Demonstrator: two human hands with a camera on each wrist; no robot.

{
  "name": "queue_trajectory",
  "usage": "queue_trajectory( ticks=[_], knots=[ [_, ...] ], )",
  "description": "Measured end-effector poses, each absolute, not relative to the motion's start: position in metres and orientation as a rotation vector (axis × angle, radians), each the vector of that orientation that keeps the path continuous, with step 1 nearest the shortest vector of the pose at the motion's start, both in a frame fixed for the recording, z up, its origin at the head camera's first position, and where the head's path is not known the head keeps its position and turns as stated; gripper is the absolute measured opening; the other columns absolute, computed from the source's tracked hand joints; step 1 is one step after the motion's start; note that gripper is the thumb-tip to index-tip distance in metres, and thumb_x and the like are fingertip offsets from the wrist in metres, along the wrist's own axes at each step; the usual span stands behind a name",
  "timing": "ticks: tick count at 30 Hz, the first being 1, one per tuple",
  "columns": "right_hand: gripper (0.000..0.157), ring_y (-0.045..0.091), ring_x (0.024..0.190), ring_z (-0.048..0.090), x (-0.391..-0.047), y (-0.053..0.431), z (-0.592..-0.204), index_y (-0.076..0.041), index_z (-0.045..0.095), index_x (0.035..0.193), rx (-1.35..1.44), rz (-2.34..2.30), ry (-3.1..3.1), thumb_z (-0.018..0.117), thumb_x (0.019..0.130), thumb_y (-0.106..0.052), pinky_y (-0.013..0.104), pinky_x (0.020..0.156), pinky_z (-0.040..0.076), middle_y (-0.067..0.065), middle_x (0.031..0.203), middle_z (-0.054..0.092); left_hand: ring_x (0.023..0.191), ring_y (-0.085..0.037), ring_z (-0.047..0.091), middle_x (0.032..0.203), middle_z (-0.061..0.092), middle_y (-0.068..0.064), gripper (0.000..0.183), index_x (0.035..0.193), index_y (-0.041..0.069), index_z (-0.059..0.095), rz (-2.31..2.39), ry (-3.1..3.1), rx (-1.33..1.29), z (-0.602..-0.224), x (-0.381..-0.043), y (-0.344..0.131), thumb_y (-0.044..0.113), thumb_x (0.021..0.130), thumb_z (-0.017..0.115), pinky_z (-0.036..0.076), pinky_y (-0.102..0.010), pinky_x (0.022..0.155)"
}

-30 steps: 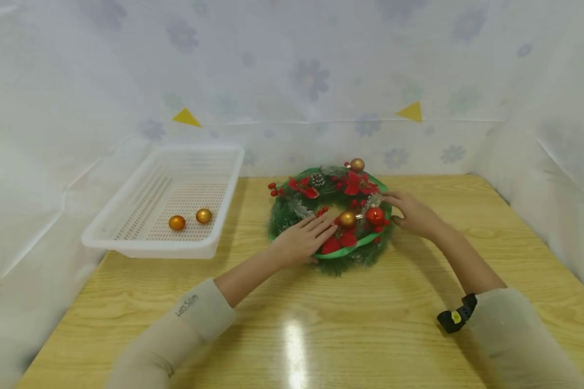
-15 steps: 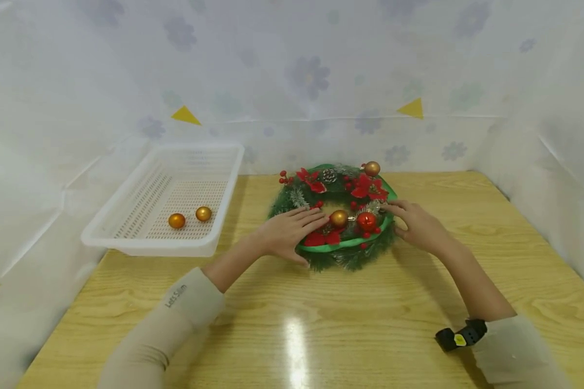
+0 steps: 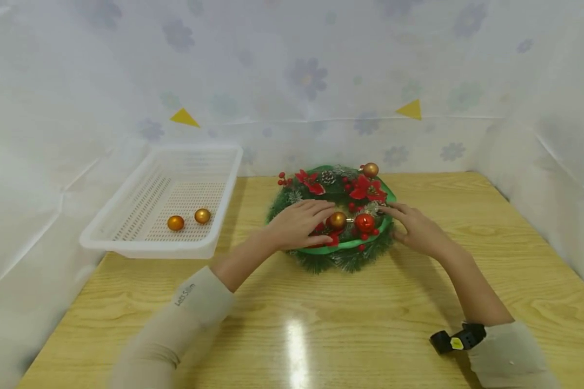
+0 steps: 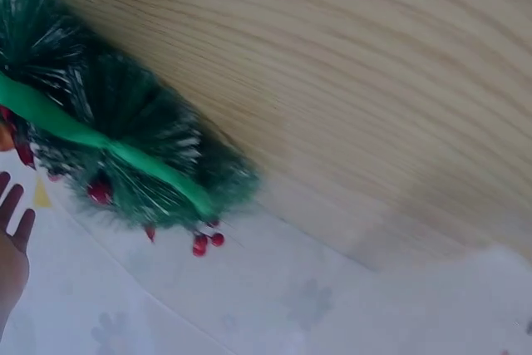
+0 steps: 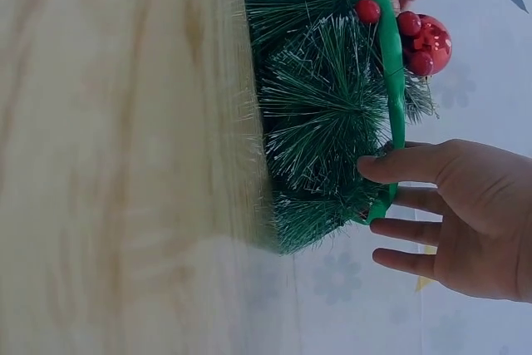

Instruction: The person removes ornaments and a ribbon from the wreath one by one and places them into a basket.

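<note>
left hand point(image 3: 297, 224), fingers straight, lies over the left of the round wreath point(image 3: 334, 189), nearer its near-side gold ball point(image 3: 337, 220) than the right hand point(image 3: 420, 231), loosely spread at its right edge.

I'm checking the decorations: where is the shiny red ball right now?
In the head view, the shiny red ball sits on the right front of the wreath, between a gold ball and the person's right hand.

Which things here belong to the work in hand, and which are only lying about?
Belong: wreath, green ribbon, its red ball and gold balls; probably the white basket with two similar gold balls.

Only around: yellow triangles, flowered sheet, table.
</note>
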State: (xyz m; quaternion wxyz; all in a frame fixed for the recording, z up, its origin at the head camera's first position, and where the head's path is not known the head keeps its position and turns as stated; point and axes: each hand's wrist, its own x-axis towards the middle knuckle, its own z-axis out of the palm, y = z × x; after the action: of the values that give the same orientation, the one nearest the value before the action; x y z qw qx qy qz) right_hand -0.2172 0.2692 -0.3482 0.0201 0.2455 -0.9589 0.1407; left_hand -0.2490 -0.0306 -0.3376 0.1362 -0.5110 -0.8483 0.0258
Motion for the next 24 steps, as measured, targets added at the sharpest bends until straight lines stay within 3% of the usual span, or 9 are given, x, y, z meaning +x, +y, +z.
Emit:
queue_trajectory(
  ticks=[4,11,24],
  knots=[
    [0.061,0.052,0.115,0.034,-0.216,0.270,-0.348,0.001,0.038,0.137,0.762,0.430,-2.974,0.066,0.083,-0.001,0.063,0.083,0.038,0.032,0.136,0.030,0.121,-0.021,0.043,0.132,0.048,-0.008,0.060,0.133,0.007,0.048,0.059,-2.316,-1.385,-0.337,-0.245,-0.007,0.049,0.091,0.050,0.031,-0.033,0.103],
    [0.061,0.053,0.114,0.035,-0.216,0.270,-0.349,0.002,0.038,0.137,0.777,0.424,-2.960,0.066,0.082,-0.001,0.062,0.083,0.039,0.032,0.136,0.030,0.111,-0.018,0.052,0.120,0.057,-0.002,0.058,0.124,0.011,0.057,0.101,-2.159,-1.256,-0.342,-0.237,0.027,0.055,0.087,0.052,0.037,-0.030,0.097],
    [0.064,0.052,0.113,0.037,-0.217,0.269,-0.352,0.002,0.036,0.137,0.772,0.415,-2.964,0.067,0.082,-0.001,0.060,0.081,0.041,0.032,0.136,0.030,0.107,-0.014,0.054,0.113,0.062,0.003,0.054,0.123,0.015,0.059,0.179,-2.219,-1.155,-0.349,-0.230,0.043,0.055,0.088,0.050,0.036,-0.031,0.098]
  ],
)
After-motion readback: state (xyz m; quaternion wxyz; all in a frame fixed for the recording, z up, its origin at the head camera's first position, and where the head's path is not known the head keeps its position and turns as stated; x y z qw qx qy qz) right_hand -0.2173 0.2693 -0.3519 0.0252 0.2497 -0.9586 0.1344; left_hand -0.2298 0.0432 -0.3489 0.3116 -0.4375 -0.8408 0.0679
